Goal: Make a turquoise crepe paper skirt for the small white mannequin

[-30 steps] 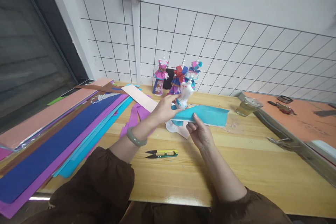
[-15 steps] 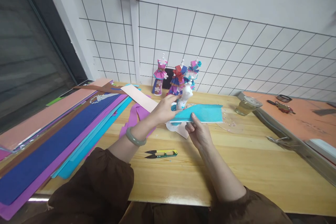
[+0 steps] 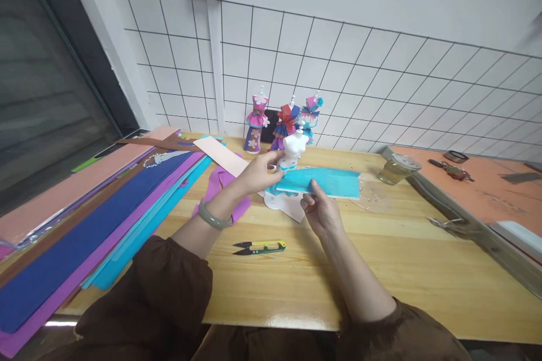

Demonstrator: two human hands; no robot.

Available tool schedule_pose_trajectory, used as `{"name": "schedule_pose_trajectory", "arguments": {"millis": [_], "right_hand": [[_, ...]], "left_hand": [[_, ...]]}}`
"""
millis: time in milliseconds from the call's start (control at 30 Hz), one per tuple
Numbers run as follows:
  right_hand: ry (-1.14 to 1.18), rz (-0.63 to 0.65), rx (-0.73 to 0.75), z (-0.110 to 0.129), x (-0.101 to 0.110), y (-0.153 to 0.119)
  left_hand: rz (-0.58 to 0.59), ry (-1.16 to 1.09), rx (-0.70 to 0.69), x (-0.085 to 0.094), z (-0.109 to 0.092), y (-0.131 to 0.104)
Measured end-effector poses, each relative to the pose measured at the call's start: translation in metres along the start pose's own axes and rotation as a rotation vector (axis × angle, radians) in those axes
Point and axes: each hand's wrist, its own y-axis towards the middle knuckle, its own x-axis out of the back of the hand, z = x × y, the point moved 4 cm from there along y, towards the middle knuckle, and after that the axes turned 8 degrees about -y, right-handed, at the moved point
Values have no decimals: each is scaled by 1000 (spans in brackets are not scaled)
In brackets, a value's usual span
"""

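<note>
Turquoise sheet [image 3: 336, 182] lay lengthwise across the front of a small white mannequin [image 3: 295, 145], near the middle of the wooden table [image 3: 271, 293]. The right hand [image 3: 322, 211] was closed on the sheet's near edge, its thumb on the face and its other fingers curled in below. The left hand [image 3: 257, 174], a green bangle [image 3: 212, 217] at its wrist, was partly open, its curved fingers at the mannequin's left side and its thumb by the sheet's left end; how firmly it gripped could not be told. The mannequin stood upright, with blue markings about its waist and its lower part hidden behind the sheet.

Thread snips [image 3: 271, 247] with yellow and green handles lay nearer the person, points to the left. Purple material [image 3: 219, 186] and a pale pink strip [image 3: 221, 155] lay left of the mannequin, and a stack of long coloured sheets [image 3: 91, 234] filled the table's left side, with a string of beads [image 3: 153, 159] on top. Three dressed figures [image 3: 257, 117] stood beyond the mannequin, before the gridded wall [image 3: 359, 79]. To the right were a lidded cup [image 3: 398, 170] and an orange surface [image 3: 486, 197] bearing keys [image 3: 456, 171].
</note>
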Motion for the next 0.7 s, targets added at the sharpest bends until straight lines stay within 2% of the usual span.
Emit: {"name": "schedule_pose_trajectory", "arguments": {"millis": [167,333,500,700], "right_hand": [[-17,-6,26,1,-2,-2],[-34,-17,57,2,-3,-3],[-56,-9,63,1,-3,-3],[-52,10,91,2,-3,-3]], "left_hand": [[31,-22,-40,0,2,1],[43,20,-19,-1,-7,-1],[9,114,-22,-3,-11,-3],[-39,117,-13,-3,-5,-2]]}}
